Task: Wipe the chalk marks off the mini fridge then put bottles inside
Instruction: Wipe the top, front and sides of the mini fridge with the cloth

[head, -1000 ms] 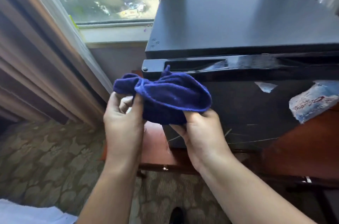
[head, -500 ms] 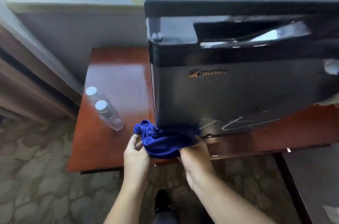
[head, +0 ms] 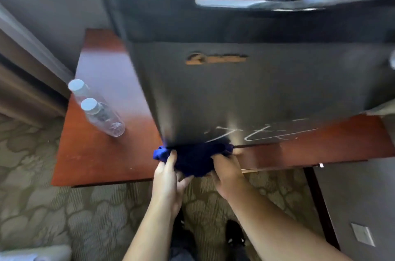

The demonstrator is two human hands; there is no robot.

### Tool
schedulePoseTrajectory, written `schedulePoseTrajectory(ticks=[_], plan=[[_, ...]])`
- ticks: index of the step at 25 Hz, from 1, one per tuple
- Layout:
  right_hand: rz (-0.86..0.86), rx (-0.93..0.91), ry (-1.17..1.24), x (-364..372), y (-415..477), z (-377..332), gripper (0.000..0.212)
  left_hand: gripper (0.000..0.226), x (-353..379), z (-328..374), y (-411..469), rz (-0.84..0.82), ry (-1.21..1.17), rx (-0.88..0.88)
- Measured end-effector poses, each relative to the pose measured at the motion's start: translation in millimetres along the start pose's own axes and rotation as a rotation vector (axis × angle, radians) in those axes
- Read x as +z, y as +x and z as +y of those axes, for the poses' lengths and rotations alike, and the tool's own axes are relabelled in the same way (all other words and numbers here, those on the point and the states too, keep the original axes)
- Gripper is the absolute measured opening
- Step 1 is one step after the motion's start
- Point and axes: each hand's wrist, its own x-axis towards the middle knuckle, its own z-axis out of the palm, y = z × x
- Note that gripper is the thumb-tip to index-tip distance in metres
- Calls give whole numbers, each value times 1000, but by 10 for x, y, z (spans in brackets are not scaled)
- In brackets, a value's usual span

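Gripping the blue cloth (head: 192, 161) from both sides, the left hand (head: 167, 181) and the right hand (head: 229, 173) have their fingers (head: 168, 164) curled into the bunched fabric at the bottom edge of the mini fridge (head: 235, 89) door, near its lower left corner, just above the table (head: 102, 154). Motion blur hides whether the cloth is pressed to the door or only held against its lower lip. The chalk marks (head: 263, 132) lie at about two o'clock from the cloth, low on the door. They form a thin white scrawl whose long axis runs roughly from nine to three o'clock, rising slightly toward the right. Its near end sits just above the cloth's right side, and its far end is well off toward three o'clock. The right hand is the nearer one, so the wipe probably calls for a short lift toward twelve and then a sweep toward three along the line of the marks. Two clear bottles (head: 96, 109) with white caps wait on the table at about ten o'clock from the hands, apart from the fridge's left side; the door looks shut.
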Motion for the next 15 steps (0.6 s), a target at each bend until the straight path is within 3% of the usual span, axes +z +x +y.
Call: schedulePoseTrajectory(ticks=[6, 10, 13, 15], plan=[[-176, -65, 268, -650, -317, -570, 27, 26, 689, 8, -734, 62, 77, 280], [-403, -106, 422, -792, -874, -1100, 19, 13, 1180, 280, -1526, 174, 133, 733], [-568, -125, 468, -828, -1331, -1517, 22, 31, 1458, 622, -2082, 262, 292, 1131], [-643, -144, 506, -812, -1483, -1696, 26, 35, 1562, 802, -2276, 223, 257, 1210]])
